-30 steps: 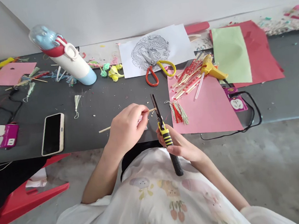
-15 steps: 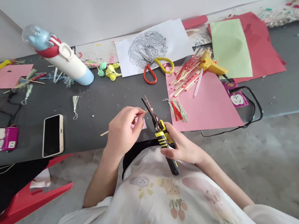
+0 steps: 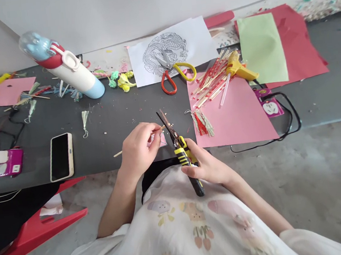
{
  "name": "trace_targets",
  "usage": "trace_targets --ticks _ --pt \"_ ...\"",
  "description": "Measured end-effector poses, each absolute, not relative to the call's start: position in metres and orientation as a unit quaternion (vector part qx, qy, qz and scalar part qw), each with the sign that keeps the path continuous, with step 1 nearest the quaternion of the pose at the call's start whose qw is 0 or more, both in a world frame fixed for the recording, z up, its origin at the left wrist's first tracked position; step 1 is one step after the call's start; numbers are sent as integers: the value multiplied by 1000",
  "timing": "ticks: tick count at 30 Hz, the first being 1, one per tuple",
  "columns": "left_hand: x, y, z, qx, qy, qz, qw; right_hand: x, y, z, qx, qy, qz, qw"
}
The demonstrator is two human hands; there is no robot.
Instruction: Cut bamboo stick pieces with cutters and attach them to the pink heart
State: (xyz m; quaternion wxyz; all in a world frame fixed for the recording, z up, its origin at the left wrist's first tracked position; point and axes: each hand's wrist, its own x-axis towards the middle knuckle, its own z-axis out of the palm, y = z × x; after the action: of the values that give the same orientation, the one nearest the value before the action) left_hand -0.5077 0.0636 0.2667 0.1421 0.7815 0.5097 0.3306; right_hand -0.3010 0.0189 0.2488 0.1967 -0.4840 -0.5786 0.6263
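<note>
Now pinching a thin stick (image 3: 118, 153) between thumb and fingertips of the left hand (image 3: 139, 147), over the grey table (image 3: 114, 111) near its front edge! Gripping black-and-yellow pliers (image 3: 180, 153) in the right hand (image 3: 208, 166), fingers wrapped round the handles, blades parted at the stick's tip.

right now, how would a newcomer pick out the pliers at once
Find the grey table and go to the middle of its near edge, just left of the big pink sheet. There, the right hand holds the pliers. Black-and-yellow grips set them apart from the scissors, which have one red handle and one yellow.
</note>
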Motion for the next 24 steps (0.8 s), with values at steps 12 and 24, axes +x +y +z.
trace_targets --ticks 12,24 --pt "-510 64 252 770 516 341 157 -309 17 254 -527 -563 610 184" --pt "-519 51 240 768 542 291 180 -316 9 241 -527 -548 629 161"
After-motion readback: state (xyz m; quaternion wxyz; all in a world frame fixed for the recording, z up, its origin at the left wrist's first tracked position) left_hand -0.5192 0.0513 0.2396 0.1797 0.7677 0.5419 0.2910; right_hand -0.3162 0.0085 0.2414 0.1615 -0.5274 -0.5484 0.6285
